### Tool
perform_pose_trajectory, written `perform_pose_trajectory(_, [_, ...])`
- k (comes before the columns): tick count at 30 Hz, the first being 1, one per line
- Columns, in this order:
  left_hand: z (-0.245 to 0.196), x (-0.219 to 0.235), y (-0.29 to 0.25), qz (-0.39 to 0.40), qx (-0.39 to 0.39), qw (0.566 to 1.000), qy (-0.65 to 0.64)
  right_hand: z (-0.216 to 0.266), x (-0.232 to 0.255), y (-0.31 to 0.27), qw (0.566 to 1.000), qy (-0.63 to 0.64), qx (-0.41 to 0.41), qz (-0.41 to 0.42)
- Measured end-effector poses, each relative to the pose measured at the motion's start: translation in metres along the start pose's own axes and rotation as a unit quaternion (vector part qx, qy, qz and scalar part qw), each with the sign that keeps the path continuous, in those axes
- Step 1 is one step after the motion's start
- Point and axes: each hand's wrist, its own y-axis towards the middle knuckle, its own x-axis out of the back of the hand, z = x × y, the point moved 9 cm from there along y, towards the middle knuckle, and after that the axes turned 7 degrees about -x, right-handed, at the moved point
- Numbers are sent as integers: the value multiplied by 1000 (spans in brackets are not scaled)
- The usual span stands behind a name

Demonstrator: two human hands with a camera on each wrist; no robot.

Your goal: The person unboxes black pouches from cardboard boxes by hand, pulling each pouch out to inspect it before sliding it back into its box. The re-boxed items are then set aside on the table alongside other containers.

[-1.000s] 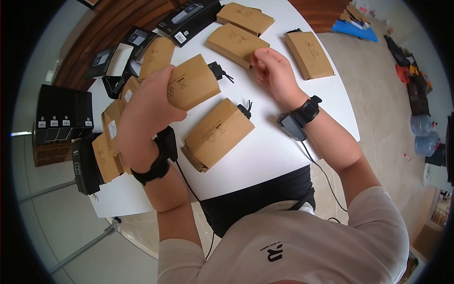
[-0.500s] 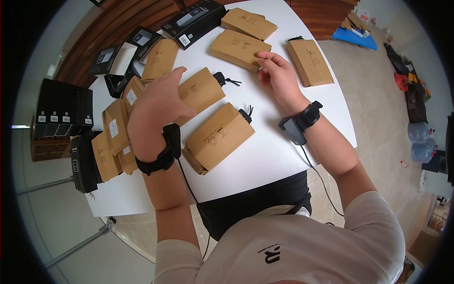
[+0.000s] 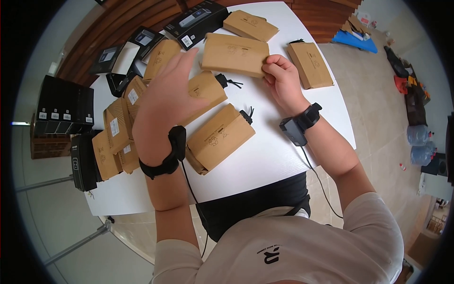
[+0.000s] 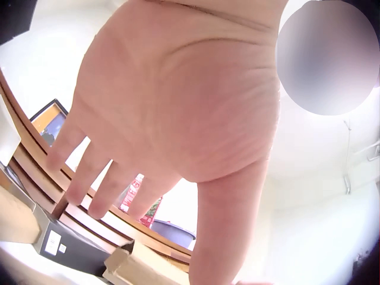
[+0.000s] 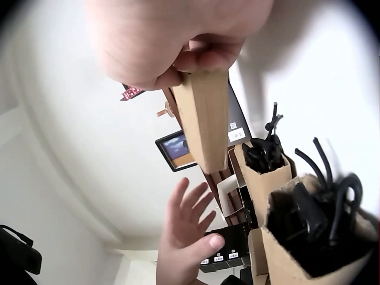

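From the head view, we see the right hand [image 3: 284,81] pinching the near right corner of the held carton [image 3: 235,53], thumb against curled fingers. This brown carton is toward the far edge of the white table [image 3: 267,154]. The left hand [image 3: 165,106] grips nothing; its fingers are extended and its thumb spread, and it hangs over the left end of the middle carton [image 3: 208,89]. We find the near carton [image 3: 220,137] closer to the table's near edge, and the side carton [image 3: 310,65] beside the right edge. A large black box [image 3: 196,22] lies by the far edge, and a pile of cartons [image 3: 115,124] sits along the left edge.

From the left wrist, we look onto a bare palm with long, parted fingers and nothing in it. Black and brown boxes show low in this view.

From the right wrist, we see the held carton end-on beneath the thumb and bent fingertips. Whether its far end touches the table, we cannot tell. Two open carton ends beside it show black cables [image 5: 267,151]; the left hand appears lower down, fingers apart.
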Motion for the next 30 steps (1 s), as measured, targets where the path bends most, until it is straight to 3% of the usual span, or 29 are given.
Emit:
perform_pose_trajectory(1, [-1,-5,3,0,1,1000,0,1,-7,-2,1000,-5,2,31])
perform_pose_trajectory(2, [-14,-2,7,-54,-65,995,59,1,-6,-3,1000,-5,1,31])
perform_pose_trajectory(3, [-29,0,7,-108,-130,979,116,-3,-16,-6,995,10,-24,96])
perform_pose_trajectory(4, [-34,-4,8,-107,-129,979,116,-6,-26,-10,986,25,-50,160])
perform_pose_trajectory(7, [-43,-8,6,-111,-133,969,176,-8,-35,-17,972,63,-76,212])
perform_pose_trajectory(9, [-29,-16,7,-20,-72,989,128,-8,-37,-17,969,56,-78,229])
perform_pose_trajectory(10, [-30,-14,7,-19,-72,989,127,-7,-39,-18,965,48,-78,247])
perform_pose_trajectory(14, [-28,-9,5,-14,-64,994,90,-7,-41,-14,960,89,-65,257])
perform_pose_trajectory(19, [-33,1,3,-52,-88,993,66,-12,-30,-11,988,-15,-79,135])
perform_pose_trajectory(22, [-37,2,2,-55,-109,990,66,-15,-35,-13,981,-39,-77,175])
perform_pose_trajectory(30, [-41,1,2,-41,-112,991,68,-14,-30,-10,982,-100,-45,154])
